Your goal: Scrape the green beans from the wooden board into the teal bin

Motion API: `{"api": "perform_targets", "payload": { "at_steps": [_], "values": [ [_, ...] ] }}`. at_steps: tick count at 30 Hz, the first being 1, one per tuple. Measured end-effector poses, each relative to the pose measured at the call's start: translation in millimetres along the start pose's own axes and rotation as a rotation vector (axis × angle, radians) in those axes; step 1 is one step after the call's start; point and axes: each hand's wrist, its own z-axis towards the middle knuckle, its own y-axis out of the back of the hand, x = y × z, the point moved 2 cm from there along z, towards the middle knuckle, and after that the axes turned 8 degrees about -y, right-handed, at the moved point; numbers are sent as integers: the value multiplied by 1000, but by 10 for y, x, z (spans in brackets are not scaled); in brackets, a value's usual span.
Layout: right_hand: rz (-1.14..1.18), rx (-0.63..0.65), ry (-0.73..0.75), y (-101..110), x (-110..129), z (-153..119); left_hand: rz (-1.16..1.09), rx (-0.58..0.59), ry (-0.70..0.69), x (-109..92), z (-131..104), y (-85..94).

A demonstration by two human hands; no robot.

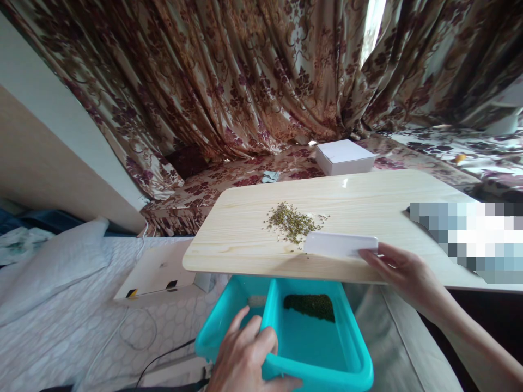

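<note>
My right hand holds the end of a long white plastic piece, like a shallow tray or lid, at the table's front edge. Its far end is beside a loose pile of small green beans mixed with a few whitish bits. Below that edge is a turquoise two-compartment bin. Dark green beans lie in its right compartment, and a little whitish stuff lies in the left one. My left hand grips the bin's near rim by the divider, fingers over it and thumb outside.
The light wooden table carries a blurred-out object at its right. A white box and a folded cloth are on the flowered seat behind. A flat white carton and cables lie on the bed at left.
</note>
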Motion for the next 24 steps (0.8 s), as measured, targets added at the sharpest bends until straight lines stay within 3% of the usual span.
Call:
{"api": "perform_targets", "payload": {
  "at_steps": [14, 20, 24],
  "values": [
    [-21, 90, 34, -33, -163, 10, -11, -19, 14, -20, -3, 35],
    [50, 251, 45, -39, -59, -116, 8, -65, 96, -93, 36, 28],
    [61, 78, 11, -4, -13, -48, -6, -78, 84, -97, 40, 34]
  ]
}}
